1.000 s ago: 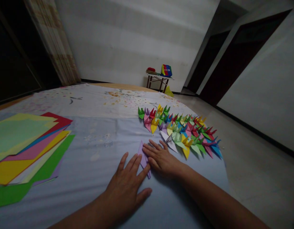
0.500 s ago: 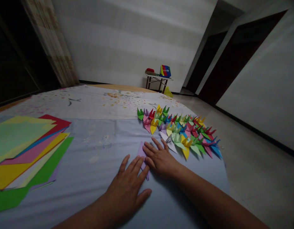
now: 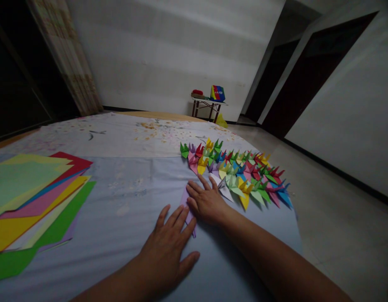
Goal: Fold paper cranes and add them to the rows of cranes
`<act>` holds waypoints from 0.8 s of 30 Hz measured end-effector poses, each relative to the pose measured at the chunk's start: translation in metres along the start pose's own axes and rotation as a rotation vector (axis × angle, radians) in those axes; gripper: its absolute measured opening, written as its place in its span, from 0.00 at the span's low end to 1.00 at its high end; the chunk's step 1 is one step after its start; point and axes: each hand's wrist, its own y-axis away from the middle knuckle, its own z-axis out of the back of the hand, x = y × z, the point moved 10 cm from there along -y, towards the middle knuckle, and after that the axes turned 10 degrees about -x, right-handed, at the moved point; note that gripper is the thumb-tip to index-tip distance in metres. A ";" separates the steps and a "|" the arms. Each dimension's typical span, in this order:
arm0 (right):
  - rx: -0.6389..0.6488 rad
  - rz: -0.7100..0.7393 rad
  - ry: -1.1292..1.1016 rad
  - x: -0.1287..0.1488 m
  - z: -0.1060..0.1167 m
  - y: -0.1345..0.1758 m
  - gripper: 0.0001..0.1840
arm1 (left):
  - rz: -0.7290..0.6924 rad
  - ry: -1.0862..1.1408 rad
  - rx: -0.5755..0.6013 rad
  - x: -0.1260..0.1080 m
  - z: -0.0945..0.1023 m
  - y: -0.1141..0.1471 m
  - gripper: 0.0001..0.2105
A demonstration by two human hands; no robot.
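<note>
left hand (image 3: 168, 245) spread flat, fingertips on purple paper (image 3: 183, 198); right hand (image 3: 208, 205) likewise wide, fingers on paper's right side. paper flat on surface (image 3: 118, 247), sheets (image 3: 20, 180) off to left, cranes (image 3: 245, 199) near right hand.

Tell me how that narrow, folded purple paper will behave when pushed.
The narrow, folded purple paper would probably slide, being small and thin. Its layered folds likely make it stiffer than a single sheet. Lying flat, it seems unlikely to roll.
</note>
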 end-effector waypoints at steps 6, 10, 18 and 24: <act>0.000 -0.019 -0.033 -0.003 0.010 -0.004 0.26 | 0.013 0.011 -0.034 0.001 0.003 0.002 0.28; 0.108 0.161 -0.143 0.023 0.012 0.017 0.26 | -0.009 0.002 -0.036 -0.001 0.002 0.002 0.28; 0.180 0.157 -0.136 0.015 -0.010 0.011 0.27 | 0.005 -0.004 0.012 0.002 -0.005 0.004 0.30; 0.149 0.150 -0.073 0.007 -0.014 -0.004 0.26 | -0.022 0.005 0.030 -0.002 -0.006 0.005 0.31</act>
